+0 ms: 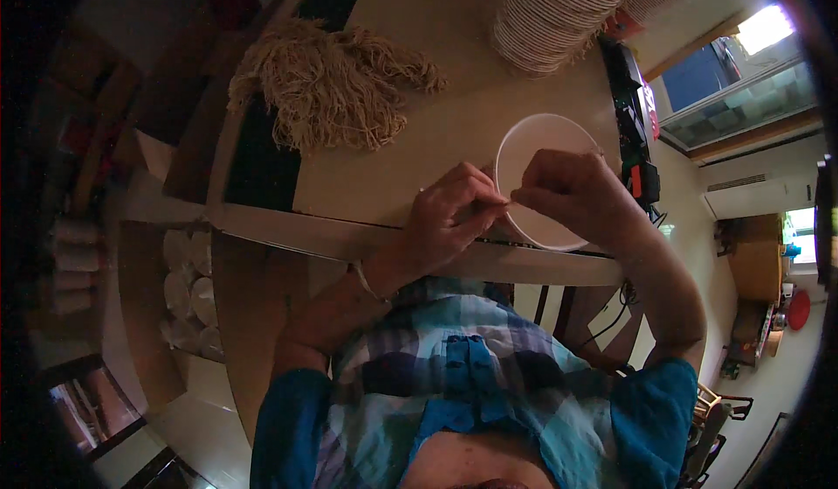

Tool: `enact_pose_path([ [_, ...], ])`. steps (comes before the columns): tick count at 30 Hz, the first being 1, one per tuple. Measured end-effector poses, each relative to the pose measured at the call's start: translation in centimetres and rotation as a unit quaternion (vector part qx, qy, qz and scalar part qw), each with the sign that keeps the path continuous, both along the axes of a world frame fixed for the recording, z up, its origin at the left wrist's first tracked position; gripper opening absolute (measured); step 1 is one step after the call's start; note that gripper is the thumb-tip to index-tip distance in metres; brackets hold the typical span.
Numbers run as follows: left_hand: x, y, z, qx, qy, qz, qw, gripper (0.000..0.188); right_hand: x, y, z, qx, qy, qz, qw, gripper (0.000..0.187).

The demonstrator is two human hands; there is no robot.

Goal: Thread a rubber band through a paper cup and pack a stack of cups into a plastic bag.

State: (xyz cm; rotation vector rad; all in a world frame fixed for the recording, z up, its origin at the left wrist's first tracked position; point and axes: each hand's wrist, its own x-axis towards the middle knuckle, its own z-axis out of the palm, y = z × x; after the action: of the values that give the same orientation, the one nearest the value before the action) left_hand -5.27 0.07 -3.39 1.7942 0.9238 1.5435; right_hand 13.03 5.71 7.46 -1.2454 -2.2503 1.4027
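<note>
A round white cup-like container (543, 227) lies tipped at the table's near edge, its open mouth facing me. At the left side of its rim, my left hand (456, 214) has thumb and fingers pinched together. My right hand (572, 191) reaches across the mouth with curled fingers, its fingertips meeting those of the left. Whatever lies between the fingertips is too small to make out. Beyond the container stands a tall stack of cord-wrapped cups (563, 18). A loose heap of beige cords (332, 83) rests farther left on the table.
Along the table's right side runs a row of dark items with a red and black piece (644, 182). A cardboard box (144, 314) at the lower left holds several white cups (179, 297). The table's pale front edge (349, 238) runs below my hands.
</note>
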Motion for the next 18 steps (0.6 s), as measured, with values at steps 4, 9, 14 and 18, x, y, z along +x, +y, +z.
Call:
enact_pose_path([
  [4,0.0,-0.3,0.0,-0.014,-0.002,0.008,1.0,0.016,-0.4,-0.4,1.8,-0.017,0.036,-0.02,0.999,0.018],
  [9,0.1,-0.7,0.5,0.007,0.026,0.035,0.999,0.018,-0.3,-0.5,2.5,-0.005,0.053,0.03,0.998,0.024],
  [14,-0.1,-0.5,0.0,0.044,0.047,0.041,0.997,0.018,-0.4,-0.8,2.4,-0.019,0.09,0.015,0.996,0.025],
  [18,-0.4,-0.2,-0.4,0.025,0.055,0.016,0.998,0.013,-0.5,-0.9,2.2,0.053,0.093,0.012,0.994,0.031],
])
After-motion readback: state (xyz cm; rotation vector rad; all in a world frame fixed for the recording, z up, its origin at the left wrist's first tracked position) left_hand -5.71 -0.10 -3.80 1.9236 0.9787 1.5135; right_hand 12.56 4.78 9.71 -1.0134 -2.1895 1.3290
